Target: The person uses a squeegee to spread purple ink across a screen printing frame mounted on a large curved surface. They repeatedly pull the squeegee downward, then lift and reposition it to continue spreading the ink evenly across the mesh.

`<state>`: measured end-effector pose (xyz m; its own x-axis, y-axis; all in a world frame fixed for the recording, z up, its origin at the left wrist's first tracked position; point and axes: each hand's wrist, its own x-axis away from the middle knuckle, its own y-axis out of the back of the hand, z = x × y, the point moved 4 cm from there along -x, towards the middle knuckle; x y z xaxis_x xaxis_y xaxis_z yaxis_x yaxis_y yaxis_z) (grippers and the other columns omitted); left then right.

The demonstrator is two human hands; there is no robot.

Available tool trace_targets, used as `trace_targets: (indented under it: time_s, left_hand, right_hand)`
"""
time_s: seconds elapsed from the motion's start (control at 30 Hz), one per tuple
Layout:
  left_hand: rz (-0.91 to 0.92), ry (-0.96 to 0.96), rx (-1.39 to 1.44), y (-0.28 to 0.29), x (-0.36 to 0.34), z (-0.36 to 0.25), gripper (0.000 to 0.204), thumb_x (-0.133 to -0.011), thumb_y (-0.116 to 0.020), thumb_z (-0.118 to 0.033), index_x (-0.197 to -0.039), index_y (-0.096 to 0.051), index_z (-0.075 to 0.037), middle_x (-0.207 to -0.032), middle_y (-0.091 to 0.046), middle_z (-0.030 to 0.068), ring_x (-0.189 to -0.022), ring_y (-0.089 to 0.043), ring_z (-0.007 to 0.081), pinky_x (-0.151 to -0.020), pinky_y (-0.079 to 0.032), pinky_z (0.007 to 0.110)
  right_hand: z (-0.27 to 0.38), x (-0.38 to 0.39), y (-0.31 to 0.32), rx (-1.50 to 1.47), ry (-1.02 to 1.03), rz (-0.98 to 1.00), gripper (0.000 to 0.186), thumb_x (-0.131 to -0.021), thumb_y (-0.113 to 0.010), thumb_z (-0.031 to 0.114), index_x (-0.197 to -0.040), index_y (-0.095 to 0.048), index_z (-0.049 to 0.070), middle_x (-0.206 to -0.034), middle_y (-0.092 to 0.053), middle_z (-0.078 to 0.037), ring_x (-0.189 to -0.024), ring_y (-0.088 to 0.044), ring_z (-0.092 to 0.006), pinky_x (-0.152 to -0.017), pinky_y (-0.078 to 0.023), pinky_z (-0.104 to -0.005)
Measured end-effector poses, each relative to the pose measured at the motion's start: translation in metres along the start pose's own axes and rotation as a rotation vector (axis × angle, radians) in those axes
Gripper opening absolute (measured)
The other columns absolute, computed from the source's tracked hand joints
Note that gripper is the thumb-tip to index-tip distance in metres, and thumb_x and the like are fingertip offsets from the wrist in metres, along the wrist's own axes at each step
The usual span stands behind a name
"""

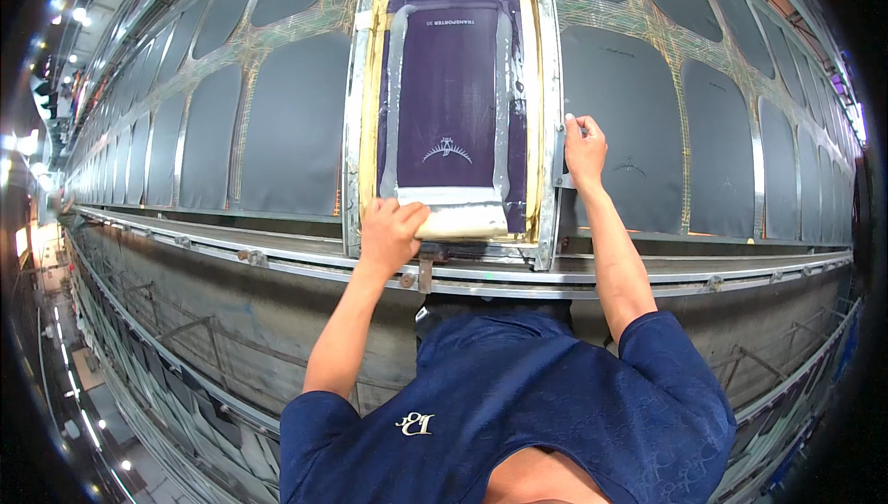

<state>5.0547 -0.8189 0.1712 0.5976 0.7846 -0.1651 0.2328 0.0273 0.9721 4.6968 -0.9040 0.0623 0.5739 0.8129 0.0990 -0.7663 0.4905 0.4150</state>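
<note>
A screen printing frame (555,60) with metal sides and purple mesh (449,88) lies over the long work surface. My left hand (393,231) is closed around the left end of a pale squeegee (470,221), which lies crosswise at the near end of the mesh. White ink (444,194) lies along the squeegee's far side, and whitish streaks run up both sides of the mesh. Beside the frame's right side, my right hand (585,148) is closed, its fingers curled and its thumb tip at the frame's outer edge. The palm side is hidden.
Rows of dark grey panels (289,125) cover the table to the left, right and far side. Another panel (622,125) by my right hand bears a faint print. A metal rail (250,250) runs along the near edge, with clamps on it. Lower racks (185,347) stand nearer to me.
</note>
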Motion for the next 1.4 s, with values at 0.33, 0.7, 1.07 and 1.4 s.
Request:
trace_targets:
  time_s: [0.33,0.7,1.07,1.4]
  left_hand:
    - [-0.029,-0.031,0.049,-0.021,0.024,0.014,0.037,-0.069,-0.068,-0.006,-0.106,-0.071,-0.008,-0.106,-0.069,0.0000,-0.080,-0.058,0.0195,-0.076,-0.042,0.038]
    - [-0.074,-0.112,-0.020,-0.071,-0.241,0.174,0.047,-0.060,-0.074,-0.001,-0.104,-0.073,-0.014,-0.107,-0.073,-0.0009,-0.089,-0.061,0.0230,-0.082,-0.042,0.040]
    - [0.182,0.029,0.060,-0.063,-0.389,0.232,0.024,-0.071,-0.084,-0.032,-0.090,-0.078,-0.019,-0.081,-0.073,0.0093,-0.083,-0.070,0.0342,-0.075,-0.055,0.048]
    - [0.173,0.138,0.143,-0.072,-0.300,0.205,0.019,-0.071,-0.080,-0.021,-0.089,-0.078,-0.018,-0.085,-0.073,0.0093,-0.082,-0.070,0.0331,-0.075,-0.055,0.045]
  right_hand:
    - [-0.008,-0.002,-0.017,0.224,-0.065,-0.022,0.033,-0.095,-0.064,0.036,-0.092,-0.067,0.004,-0.069,-0.064,-0.013,-0.063,-0.060,-0.0240,-0.065,-0.047,-0.0404]
    - [0.071,-0.081,-0.037,0.357,0.167,0.241,0.030,-0.090,-0.074,0.030,-0.107,-0.071,0.006,-0.093,-0.072,-0.017,-0.089,-0.070,-0.0307,-0.077,-0.053,-0.0398]
    - [0.186,-0.217,-0.195,0.735,0.755,0.631,0.036,-0.078,-0.081,0.033,-0.097,-0.073,0.004,-0.088,-0.072,-0.018,-0.091,-0.068,-0.0390,-0.084,-0.053,-0.0461]
    - [0.144,-0.138,-0.191,0.705,0.888,0.585,0.022,-0.074,-0.082,0.024,-0.084,-0.073,0.007,-0.074,-0.069,-0.017,-0.078,-0.068,-0.0379,-0.078,-0.052,-0.0478]
